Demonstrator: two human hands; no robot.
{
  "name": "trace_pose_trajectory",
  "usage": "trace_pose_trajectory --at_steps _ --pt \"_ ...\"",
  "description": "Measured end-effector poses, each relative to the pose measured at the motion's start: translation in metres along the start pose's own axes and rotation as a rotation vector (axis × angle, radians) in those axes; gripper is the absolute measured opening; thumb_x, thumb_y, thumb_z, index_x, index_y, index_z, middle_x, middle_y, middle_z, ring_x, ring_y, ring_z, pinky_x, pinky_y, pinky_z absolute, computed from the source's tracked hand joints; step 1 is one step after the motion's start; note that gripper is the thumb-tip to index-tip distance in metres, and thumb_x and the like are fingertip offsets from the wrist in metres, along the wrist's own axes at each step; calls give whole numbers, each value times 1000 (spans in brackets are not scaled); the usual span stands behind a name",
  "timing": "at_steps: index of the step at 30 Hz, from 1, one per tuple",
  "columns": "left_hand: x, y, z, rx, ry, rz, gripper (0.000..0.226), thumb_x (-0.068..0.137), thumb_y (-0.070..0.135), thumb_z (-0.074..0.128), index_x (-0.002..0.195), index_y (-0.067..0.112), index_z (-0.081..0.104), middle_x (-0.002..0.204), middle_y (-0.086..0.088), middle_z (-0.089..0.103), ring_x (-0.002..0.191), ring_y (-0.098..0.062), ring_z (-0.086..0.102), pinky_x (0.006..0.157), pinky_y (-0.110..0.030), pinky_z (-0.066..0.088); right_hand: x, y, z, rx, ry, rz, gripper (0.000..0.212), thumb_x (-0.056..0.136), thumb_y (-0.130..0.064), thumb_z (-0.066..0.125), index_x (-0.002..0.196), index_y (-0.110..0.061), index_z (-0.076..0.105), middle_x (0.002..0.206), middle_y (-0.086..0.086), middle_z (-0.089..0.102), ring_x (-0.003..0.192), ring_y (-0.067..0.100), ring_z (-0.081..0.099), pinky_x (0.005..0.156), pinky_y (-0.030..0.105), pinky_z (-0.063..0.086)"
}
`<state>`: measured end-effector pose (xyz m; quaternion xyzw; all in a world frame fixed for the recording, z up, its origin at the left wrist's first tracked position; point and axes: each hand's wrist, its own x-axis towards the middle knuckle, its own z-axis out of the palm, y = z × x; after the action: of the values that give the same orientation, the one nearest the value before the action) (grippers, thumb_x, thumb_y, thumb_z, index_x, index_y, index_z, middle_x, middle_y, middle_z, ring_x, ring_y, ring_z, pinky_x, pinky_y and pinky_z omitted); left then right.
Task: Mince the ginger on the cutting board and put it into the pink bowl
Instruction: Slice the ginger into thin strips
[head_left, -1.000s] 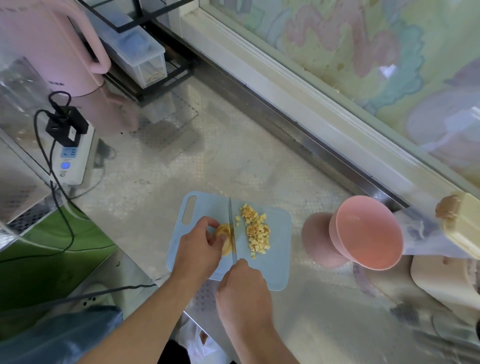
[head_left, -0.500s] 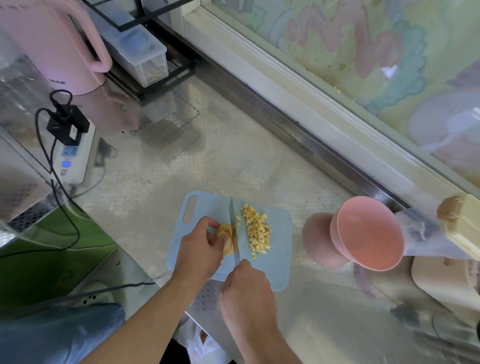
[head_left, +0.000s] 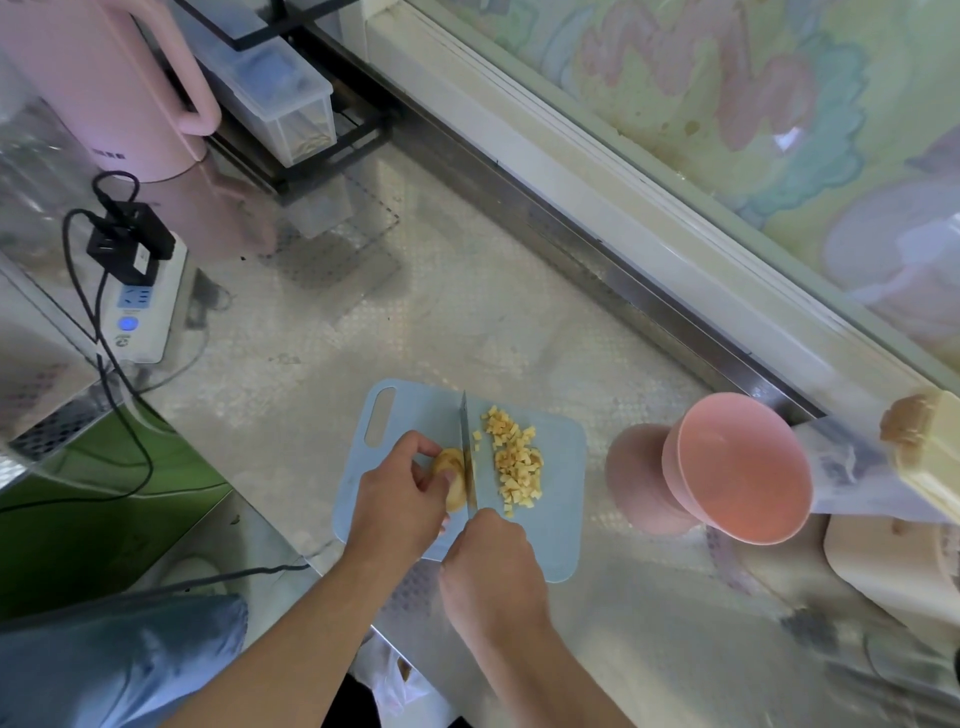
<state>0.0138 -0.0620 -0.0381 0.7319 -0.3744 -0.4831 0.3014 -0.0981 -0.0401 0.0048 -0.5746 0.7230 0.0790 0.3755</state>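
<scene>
Steel, embossed and shiny, makes up the surface (head_left: 467, 322) that carries everything, with a pale window frame (head_left: 649, 208) running along its far edge. At the far left stands a pink kettle (head_left: 104, 88), and beside it a clear plastic box (head_left: 280, 98) sits on a black rack. Nearer the left edge lies a white power strip (head_left: 140, 312) with a black plug (head_left: 130, 247) in it and a dark cable trailing off.

Toward the right, well apart from the hands, the pink bowl (head_left: 743, 467) appears tipped toward the camera, its inside bare, its pink reflection showing on the metal just to its left.

Near the front edge lies a light blue cutting board (head_left: 556, 452) with a handle slot at its far left corner. The right hand (head_left: 493, 566) has its grip clenched on the handle of a knife (head_left: 466, 441), whose blade stands edge-down across the middle of the board, pointing away from the person. The left hand (head_left: 400, 493) pinches the uncut piece of ginger (head_left: 453, 480) with curled fingers, holding it against the left side of the blade. Just right of the blade a loose pile of diced ginger (head_left: 514, 462) rests on the board, a few small cubes scattered at its far end.
</scene>
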Motion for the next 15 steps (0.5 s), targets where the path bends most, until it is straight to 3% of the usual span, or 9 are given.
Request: trace_pose_trajectory --at_steps 4,8,13,15 --pt "1 -2 1 -10 -3 -3 15 98 17 68 99 30 60 70 -6 66 54 -21 72 64 -47 63 10 6 11 15 26 -24 10 89 -6 41 89 -16 42 74 -4 43 75 23 51 58 29 35" --pt "1 -4 2 28 -5 31 15 98 19 66 100 32 59 66 -3 67 54 -19 71 64 -47 62 13 10 16 20 56 -54 12 89 -4 39 88 -15 43 71 -4 41 72 23 48 46 23 23" --pt "3 -11 5 75 18 52 18 97 25 66 97 40 56 66 1 64 61 -23 71 63 -50 61 7 13 15 -35 90 -83 14 95 -6 35 90 -17 43 70 -8 38 58 9 38 45 27 26" --pt "3 -13 6 76 22 56 19 96 26 65 97 41 55 67 1 63 63 -23 71 63 -50 61 1 14 13 13 117 -76 14 98 -10 36 88 -16 44 70 -6 41 59 12 41 45 27 26"
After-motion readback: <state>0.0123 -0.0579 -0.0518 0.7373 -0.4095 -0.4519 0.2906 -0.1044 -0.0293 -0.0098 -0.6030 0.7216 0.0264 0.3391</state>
